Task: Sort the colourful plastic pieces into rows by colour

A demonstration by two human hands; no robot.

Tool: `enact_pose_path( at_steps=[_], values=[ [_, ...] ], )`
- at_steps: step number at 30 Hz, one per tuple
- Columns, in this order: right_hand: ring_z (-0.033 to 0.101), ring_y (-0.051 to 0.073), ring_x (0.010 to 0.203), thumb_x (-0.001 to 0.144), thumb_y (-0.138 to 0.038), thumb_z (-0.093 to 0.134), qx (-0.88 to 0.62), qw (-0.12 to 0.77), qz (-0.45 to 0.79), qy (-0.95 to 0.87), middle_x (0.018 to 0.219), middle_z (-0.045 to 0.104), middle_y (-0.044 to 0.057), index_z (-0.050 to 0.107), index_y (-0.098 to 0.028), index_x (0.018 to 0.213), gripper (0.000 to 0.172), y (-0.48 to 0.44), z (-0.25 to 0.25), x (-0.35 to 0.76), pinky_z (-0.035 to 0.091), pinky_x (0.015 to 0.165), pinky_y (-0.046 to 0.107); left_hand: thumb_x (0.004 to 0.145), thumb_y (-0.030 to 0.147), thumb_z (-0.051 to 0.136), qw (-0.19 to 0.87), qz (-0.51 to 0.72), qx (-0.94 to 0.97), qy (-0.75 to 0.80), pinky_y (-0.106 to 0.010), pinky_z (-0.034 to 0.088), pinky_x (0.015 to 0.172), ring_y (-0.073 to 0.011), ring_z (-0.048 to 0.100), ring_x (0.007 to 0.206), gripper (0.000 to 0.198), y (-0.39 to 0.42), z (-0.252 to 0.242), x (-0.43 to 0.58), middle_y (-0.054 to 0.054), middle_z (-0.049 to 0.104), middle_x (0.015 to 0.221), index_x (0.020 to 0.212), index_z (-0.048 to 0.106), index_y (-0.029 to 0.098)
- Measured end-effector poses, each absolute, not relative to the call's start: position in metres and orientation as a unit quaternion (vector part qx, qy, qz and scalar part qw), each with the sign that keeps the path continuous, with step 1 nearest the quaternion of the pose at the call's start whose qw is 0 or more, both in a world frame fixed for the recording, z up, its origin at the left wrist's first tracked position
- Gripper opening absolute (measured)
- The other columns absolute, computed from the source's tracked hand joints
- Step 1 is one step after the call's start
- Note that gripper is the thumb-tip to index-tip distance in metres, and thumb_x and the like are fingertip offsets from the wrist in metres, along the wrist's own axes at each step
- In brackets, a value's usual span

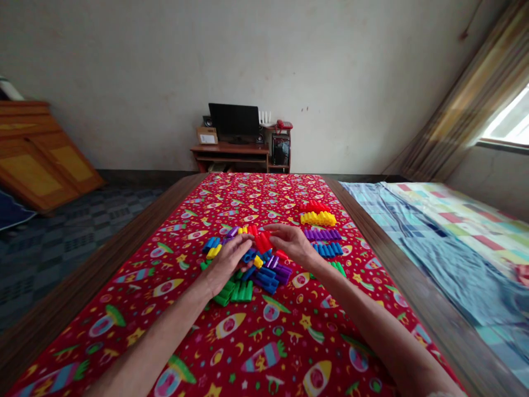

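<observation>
Holding anything just now?
Yes, a red block piece [263, 241]. My right grip [291, 242] has its fingertips closed on it from the right side, just above the mixed pile of blocks [264, 273].
And your other one?
My left grip [229, 259] is curled, fingertips against the piece's left end. Whether it truly pinches, I cannot tell.
Where does all this sit?
Mid-counter [124, 248], on the red rocket cloth [264, 342]. Green blocks [233, 291] lie just beside my left wrist. Off to my right stand sorted rows, apart from the pile: red row [314, 207] farthest, then yellow row [318, 219], purple row [322, 235], and blue row [328, 250] nearest.
</observation>
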State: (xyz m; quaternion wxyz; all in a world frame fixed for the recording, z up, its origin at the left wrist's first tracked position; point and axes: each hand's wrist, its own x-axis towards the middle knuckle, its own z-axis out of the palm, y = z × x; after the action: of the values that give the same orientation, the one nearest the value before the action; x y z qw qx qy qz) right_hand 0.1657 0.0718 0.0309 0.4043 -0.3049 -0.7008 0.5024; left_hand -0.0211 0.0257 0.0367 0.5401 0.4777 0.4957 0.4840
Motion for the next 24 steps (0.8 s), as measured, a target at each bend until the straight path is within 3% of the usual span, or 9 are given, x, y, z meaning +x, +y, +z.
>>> enact_pose_path(
  at_steps=[2,5,9,13,17,20,24],
  values=[
    [0.064,0.013,0.066,0.087,-0.028,0.055,-0.316,0.409,0.481,-0.709,0.09,0.072,0.006,0.065,-0.013,0.119,0.037,0.068,0.032,0.163,0.051,0.063,0.026,0.068,0.054,0.073,0.55,0.457,0.48,0.509,-0.017,0.036,0.042,-0.0093,0.049,0.052,0.045,0.018,0.039,-0.012,0.003,0.057,0.067,0.092,0.065,0.018],
    [0.069,0.02,0.085,0.088,-0.023,0.052,-0.324,0.376,0.386,-0.778,0.105,0.072,0.008,0.067,-0.016,0.117,0.033,0.06,0.041,0.167,0.055,0.075,0.033,0.066,0.058,0.075,0.519,0.448,0.484,0.543,-0.019,0.044,0.05,-0.0128,0.055,0.064,0.049,0.015,0.04,-0.009,0.001,0.06,0.072,0.093,0.067,0.017],
    [0.057,0.025,0.119,0.089,-0.019,0.057,-0.231,0.311,0.216,-0.896,0.131,0.06,0.015,0.06,-0.017,0.127,0.038,0.055,0.056,0.176,0.05,0.095,0.041,0.063,0.059,0.076,0.512,0.415,0.508,0.554,-0.021,0.046,0.055,-0.0133,0.055,0.065,0.052,0.02,0.038,-0.018,0.0,0.062,0.072,0.093,0.07,0.017],
    [0.062,0.021,0.109,0.092,-0.018,0.055,-0.152,0.27,0.12,-0.943,0.117,0.066,0.015,0.059,-0.013,0.125,0.033,0.053,0.056,0.174,0.051,0.094,0.039,0.061,0.054,0.079,0.528,0.383,0.531,0.541,-0.019,0.041,0.049,-0.0109,0.049,0.057,0.051,0.021,0.032,-0.02,0.002,0.059,0.066,0.094,0.071,0.016],
    [0.063,0.02,0.109,0.093,-0.021,0.055,-0.174,0.315,0.092,-0.929,0.117,0.068,0.012,0.062,-0.016,0.121,0.03,0.073,0.055,0.19,0.053,0.092,0.035,0.067,0.057,0.074,0.533,0.412,0.513,0.532,-0.017,0.038,0.048,-0.0106,0.049,0.058,0.049,0.021,0.03,-0.018,0.001,0.057,0.069,0.095,0.071,0.017],
    [0.066,0.021,0.105,0.086,-0.019,0.059,-0.294,0.385,0.081,-0.871,0.119,0.069,0.008,0.063,-0.021,0.125,0.04,0.121,0.059,0.236,0.054,0.09,0.033,0.072,0.059,0.068,0.494,0.43,0.518,0.55,-0.017,0.039,0.048,-0.0127,0.052,0.065,0.049,0.024,0.029,-0.021,-0.001,0.06,0.079,0.1,0.069,0.019],
    [0.07,0.026,0.093,0.074,-0.014,0.062,-0.483,0.369,0.042,-0.793,0.106,0.074,0.011,0.068,-0.014,0.119,0.045,0.2,0.056,0.317,0.055,0.084,0.037,0.075,0.057,0.063,0.478,0.458,0.523,0.537,-0.019,0.042,0.05,-0.0121,0.052,0.064,0.047,0.027,0.027,-0.025,-0.001,0.06,0.084,0.104,0.067,0.02]
  ],
)
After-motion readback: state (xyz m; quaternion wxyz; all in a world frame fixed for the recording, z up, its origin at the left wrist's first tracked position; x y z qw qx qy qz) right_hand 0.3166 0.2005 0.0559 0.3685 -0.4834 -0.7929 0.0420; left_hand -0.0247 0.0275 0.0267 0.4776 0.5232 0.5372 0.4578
